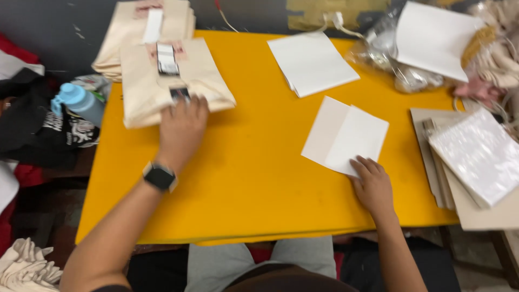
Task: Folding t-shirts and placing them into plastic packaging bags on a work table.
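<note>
Flat cream cloth bag (173,81), folded white sheet (345,135)

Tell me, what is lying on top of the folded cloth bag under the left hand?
On the cloth bag lie a striped label and the left hand's fingers. They partly cover a small dark tag.

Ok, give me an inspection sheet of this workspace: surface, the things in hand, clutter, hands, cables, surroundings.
Surface: yellow table, flat.
Things in hand: folded cream cloth bag under the left hand; folded white sheet touched at its near edge by the right hand.
Clutter: white paper stack; clear plastic bags; wrapped packs on brown boards; more cream bags.
Hands: left hand flat, wearing a black watch; right hand fingertips down.
Cables: white cord at far edge.
Surroundings: blue bottle, dark clothing at left.
</note>
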